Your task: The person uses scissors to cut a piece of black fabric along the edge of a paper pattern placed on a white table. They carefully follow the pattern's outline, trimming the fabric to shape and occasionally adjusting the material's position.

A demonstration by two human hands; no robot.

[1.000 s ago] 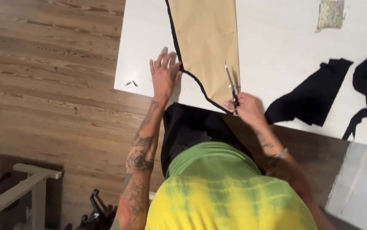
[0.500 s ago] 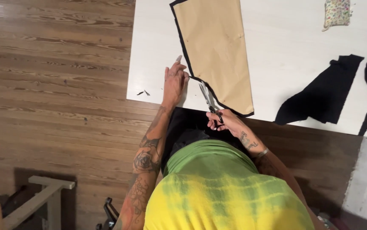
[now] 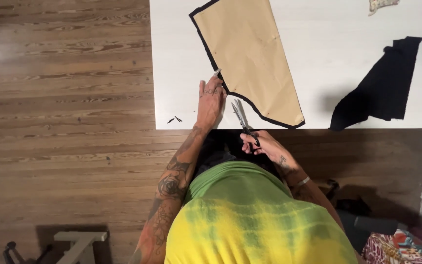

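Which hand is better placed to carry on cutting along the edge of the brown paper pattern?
The right hand: it holds the scissors, blades pointing at the paper pattern. The left hand lies flat beside the pattern's edge, steadying it.

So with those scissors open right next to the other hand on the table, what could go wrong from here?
The left hand lies flat close beside the open silver scissors held by the right hand, so a fingertip could get nicked. The tan paper pattern over black fabric might shift, and the cut could wander off the edge.
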